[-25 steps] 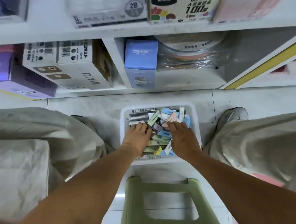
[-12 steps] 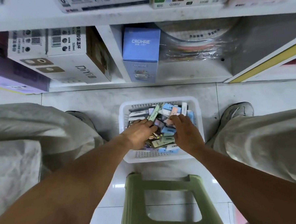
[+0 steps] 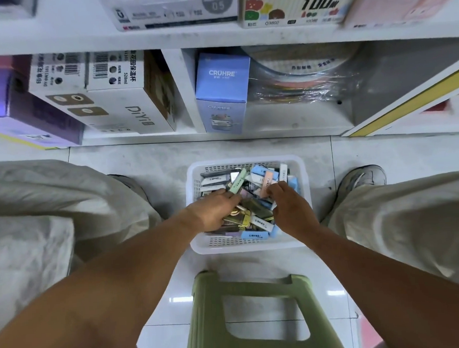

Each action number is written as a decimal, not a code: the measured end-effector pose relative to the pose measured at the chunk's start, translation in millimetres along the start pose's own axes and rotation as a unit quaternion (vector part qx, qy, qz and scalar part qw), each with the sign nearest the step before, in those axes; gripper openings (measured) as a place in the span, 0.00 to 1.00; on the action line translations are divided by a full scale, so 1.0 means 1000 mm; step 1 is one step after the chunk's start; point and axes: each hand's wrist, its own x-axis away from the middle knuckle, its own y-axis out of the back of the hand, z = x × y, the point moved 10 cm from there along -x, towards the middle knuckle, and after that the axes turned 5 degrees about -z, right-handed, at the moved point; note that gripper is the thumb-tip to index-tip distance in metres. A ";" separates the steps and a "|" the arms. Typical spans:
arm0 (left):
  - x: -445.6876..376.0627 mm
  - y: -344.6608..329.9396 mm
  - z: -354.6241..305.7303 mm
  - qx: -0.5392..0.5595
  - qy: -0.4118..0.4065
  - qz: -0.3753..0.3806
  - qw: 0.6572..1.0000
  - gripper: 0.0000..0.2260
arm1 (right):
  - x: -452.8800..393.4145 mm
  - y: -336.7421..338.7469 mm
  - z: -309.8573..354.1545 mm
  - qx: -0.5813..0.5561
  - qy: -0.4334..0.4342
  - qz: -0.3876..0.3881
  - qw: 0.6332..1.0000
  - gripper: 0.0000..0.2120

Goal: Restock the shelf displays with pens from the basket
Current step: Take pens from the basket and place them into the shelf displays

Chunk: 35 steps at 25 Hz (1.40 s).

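Floor basket unmoved; both hands have crept forward, fingers curled among packets, grip unclear

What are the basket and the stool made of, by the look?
Basket: likely thin moulded plastic, white and slightly translucent, with slotted mesh walls and a smooth rolled rim. Stool: probably rigid moulded plastic, matte olive green, with rounded edges and a cut-out top.

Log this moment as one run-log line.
phase: sorting in basket | left hand: among pen boxes, grasp unclear | right hand: among pen boxes, grasp unclear | shelf: not yet restocked
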 end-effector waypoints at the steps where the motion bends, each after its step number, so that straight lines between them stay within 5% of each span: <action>1: 0.001 0.006 0.001 0.036 0.005 0.007 0.999 0.25 | -0.002 0.001 -0.003 0.005 -0.004 0.004 1.000 0.19; 9: 0.024 0.088 -0.013 0.230 0.062 0.083 0.968 0.12 | -0.026 0.057 0.018 -0.018 -0.022 0.073 0.997 0.19; 12: 0.038 0.149 -0.029 0.388 0.084 0.034 0.917 0.10 | -0.025 0.114 0.059 -0.174 -0.033 0.125 0.976 0.19; 16: 0.064 0.225 -0.056 0.557 0.079 -0.019 0.827 0.11 | 0.004 0.202 0.135 -0.384 0.037 0.181 0.905 0.21; 20: 0.089 0.292 -0.093 0.647 0.015 -0.056 0.761 0.08 | 0.016 0.281 0.168 -0.492 0.056 0.103 0.863 0.16; 23: 0.101 0.336 -0.112 0.665 -0.018 -0.087 0.742 0.10 | 0.017 0.329 0.183 -0.507 0.077 0.032 0.858 0.10; 27: 0.106 0.378 -0.101 0.696 0.022 -0.161 0.700 0.13 | 0.006 0.403 0.182 -0.508 0.080 -0.111 0.850 0.06; 31: 0.103 0.422 -0.059 0.662 0.104 -0.284 0.686 0.06 | -0.011 0.467 0.183 -0.352 0.101 -0.228 0.902 0.03; 35: 0.094 0.440 -0.042 0.663 0.134 -0.296 0.674 0.05 | -0.037 0.480 0.203 -0.187 0.123 -0.256 0.940 0.05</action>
